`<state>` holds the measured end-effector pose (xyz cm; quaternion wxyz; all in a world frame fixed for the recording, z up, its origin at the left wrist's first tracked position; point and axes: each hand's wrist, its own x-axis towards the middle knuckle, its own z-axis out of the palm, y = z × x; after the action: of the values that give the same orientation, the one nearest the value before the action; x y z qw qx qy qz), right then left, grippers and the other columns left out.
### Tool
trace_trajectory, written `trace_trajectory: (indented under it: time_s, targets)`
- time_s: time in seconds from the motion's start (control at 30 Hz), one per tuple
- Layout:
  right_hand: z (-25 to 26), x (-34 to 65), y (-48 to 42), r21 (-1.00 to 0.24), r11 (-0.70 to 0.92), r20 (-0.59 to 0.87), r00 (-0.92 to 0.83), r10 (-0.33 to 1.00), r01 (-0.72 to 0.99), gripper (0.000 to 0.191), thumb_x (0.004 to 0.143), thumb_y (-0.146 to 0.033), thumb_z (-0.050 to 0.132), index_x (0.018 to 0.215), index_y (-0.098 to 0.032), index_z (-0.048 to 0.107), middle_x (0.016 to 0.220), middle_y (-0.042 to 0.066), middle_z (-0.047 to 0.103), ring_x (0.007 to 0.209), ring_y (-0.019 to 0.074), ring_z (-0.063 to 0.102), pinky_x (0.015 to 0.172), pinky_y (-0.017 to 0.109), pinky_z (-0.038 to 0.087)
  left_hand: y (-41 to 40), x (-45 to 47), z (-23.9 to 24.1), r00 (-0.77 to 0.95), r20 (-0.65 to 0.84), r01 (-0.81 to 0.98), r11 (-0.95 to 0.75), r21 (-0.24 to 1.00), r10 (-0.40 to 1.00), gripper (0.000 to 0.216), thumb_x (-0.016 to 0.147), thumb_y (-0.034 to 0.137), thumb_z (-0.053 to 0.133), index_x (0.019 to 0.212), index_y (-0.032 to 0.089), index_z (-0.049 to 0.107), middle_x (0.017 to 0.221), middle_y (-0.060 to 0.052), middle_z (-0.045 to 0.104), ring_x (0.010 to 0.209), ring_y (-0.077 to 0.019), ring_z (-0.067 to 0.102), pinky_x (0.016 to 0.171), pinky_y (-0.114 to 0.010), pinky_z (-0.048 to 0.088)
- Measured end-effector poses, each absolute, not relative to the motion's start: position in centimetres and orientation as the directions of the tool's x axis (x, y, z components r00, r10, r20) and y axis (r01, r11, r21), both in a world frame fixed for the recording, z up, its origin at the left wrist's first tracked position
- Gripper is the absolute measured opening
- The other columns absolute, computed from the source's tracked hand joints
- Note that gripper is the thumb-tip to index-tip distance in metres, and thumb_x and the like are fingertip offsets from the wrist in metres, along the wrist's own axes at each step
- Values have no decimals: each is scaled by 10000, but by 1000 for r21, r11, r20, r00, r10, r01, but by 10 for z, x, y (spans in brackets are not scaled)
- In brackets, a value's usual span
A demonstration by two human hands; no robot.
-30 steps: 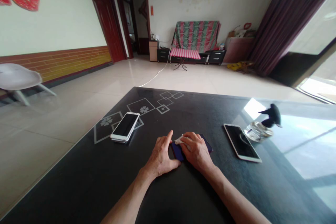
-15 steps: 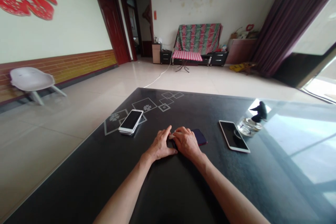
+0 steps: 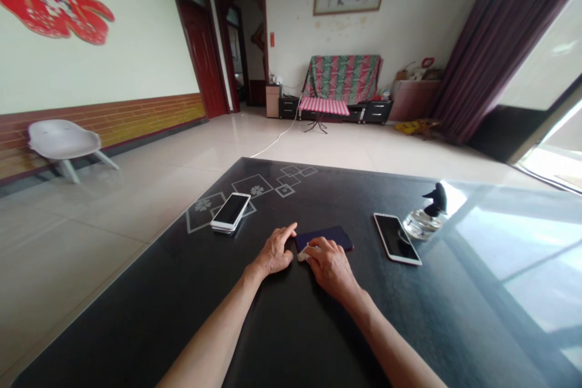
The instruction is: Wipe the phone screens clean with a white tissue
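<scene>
A dark blue phone (image 3: 334,235) lies flat on the black table, its near part covered by my right hand. My right hand (image 3: 331,264) is closed on a small white cloth or tissue (image 3: 305,253), pressed at the phone's near left edge. Beside the phone's left end rests my left hand (image 3: 275,253), fingers and thumb apart, with nothing in it; the forefinger tip reaches the phone's far left corner or just short of it. A white phone (image 3: 398,239) with a dark screen lies to the right. Behind it stands a clear spray bottle (image 3: 422,223) with a black head.
On the left of the black table (image 3: 150,309) lies a small stack of white phones (image 3: 231,211). Across the tiled floor are a white chair (image 3: 66,140), a small table with a striped top (image 3: 324,107), and a low black cabinet (image 3: 377,112).
My right hand has drawn nearer to me with the white cloth, baring more of the blue phone. The left thumb has pulled back from the right hand. The view has tilted up slightly.
</scene>
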<state>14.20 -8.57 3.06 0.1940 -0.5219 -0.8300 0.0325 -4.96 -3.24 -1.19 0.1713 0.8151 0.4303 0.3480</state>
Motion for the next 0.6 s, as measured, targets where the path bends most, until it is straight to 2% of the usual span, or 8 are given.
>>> trace_trajectory:
  time_s: [0.4,0.6]
  targets:
    - [28,121,-43,-232,388,273,-322,906,892,255,936,-302,435,979,-287,686,1071,30,608,900,187,520,764,297,325,-32,-49,-17,350,438,586,-559,587,828,776,611,-16,460,1361,178,424,1082,-64,642,1022,-218,563,968,-419,468]
    - [31,121,-52,-235,399,271,-334,902,886,253,928,-277,440,981,-283,688,1091,32,604,914,189,520,761,295,332,-30,-49,-18,337,438,601,-549,581,833,757,636,-20,449,1359,206,427,1079,-42,644,1020,-202,569,969,-417,473]
